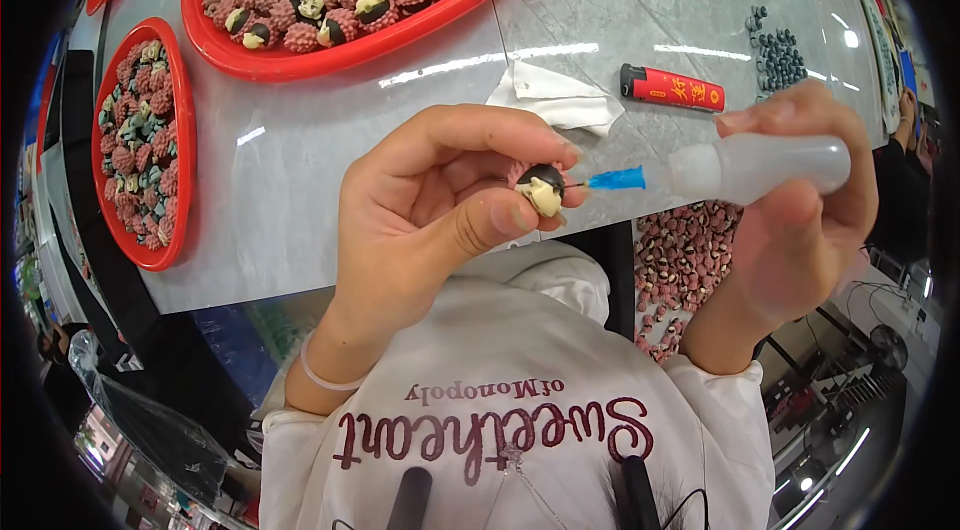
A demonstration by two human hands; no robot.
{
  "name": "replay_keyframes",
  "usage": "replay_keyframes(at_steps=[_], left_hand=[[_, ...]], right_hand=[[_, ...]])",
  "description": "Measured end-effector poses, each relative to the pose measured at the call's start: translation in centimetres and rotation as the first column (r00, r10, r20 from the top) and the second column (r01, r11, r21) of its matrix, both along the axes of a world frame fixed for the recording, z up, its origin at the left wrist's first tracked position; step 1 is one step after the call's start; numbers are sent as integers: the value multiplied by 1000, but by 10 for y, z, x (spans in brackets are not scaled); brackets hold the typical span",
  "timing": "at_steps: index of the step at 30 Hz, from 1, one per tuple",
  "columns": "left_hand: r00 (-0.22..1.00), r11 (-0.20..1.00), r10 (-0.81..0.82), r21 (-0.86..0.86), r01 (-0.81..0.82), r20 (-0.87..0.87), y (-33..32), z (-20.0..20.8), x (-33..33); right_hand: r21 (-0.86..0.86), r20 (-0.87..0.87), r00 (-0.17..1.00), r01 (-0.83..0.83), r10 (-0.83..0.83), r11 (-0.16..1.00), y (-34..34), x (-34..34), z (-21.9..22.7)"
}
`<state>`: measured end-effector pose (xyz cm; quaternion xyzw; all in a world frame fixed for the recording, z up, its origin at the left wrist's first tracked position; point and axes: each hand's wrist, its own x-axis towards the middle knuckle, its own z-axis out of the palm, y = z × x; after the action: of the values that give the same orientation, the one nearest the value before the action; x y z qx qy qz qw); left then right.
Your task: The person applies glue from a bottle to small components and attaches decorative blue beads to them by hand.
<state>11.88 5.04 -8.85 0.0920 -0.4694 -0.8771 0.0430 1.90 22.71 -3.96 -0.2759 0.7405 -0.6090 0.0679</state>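
Observation:
Between the thumb and fingertips of my left hand (420, 200) sits a small pink, spiky figurine (541, 192) with a black and cream face. My right hand (800, 230) is wrapped round a translucent squeeze bottle (765, 168), tilted on its side. Its blue needle tip (616, 179) points left at the figurine. The thin metal needle reaches the figurine's edge; whether it touches, I cannot tell. Part of the figurine is hidden by my left fingers.
Two red trays, a large one (300, 69) at the back and a smaller one (182, 130) at left, hold many similar pieces. Behind my hands lie a white tissue (555, 98), a red lighter (680, 90) and small dark pieces (778, 55). More pink pieces (688, 245) lie below the table edge.

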Motion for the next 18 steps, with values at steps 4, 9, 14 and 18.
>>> replay_keyframes(at_steps=[4, 9, 14, 18], left_hand=[[1000, 1000, -5, -20, 5, -6, -2, -4, 0], [983, 998, -33, 38, 41, -183, -6, -12, 0], [986, 998, -21, 61, 31, -166, -5, -10, -1], [986, 995, -38, 81, 52, -161, -6, -10, -2]], right_hand=[[151, -360, 913, -147, 193, 978, 4, -2, 13], [441, -473, 843, -24, 255, 897, 11, 10, 31], [330, -527, 806, -98, 269, 939, 10, -3, 20], [-4, -176, 984, -43, 42, 999, 19, -7, 8]])
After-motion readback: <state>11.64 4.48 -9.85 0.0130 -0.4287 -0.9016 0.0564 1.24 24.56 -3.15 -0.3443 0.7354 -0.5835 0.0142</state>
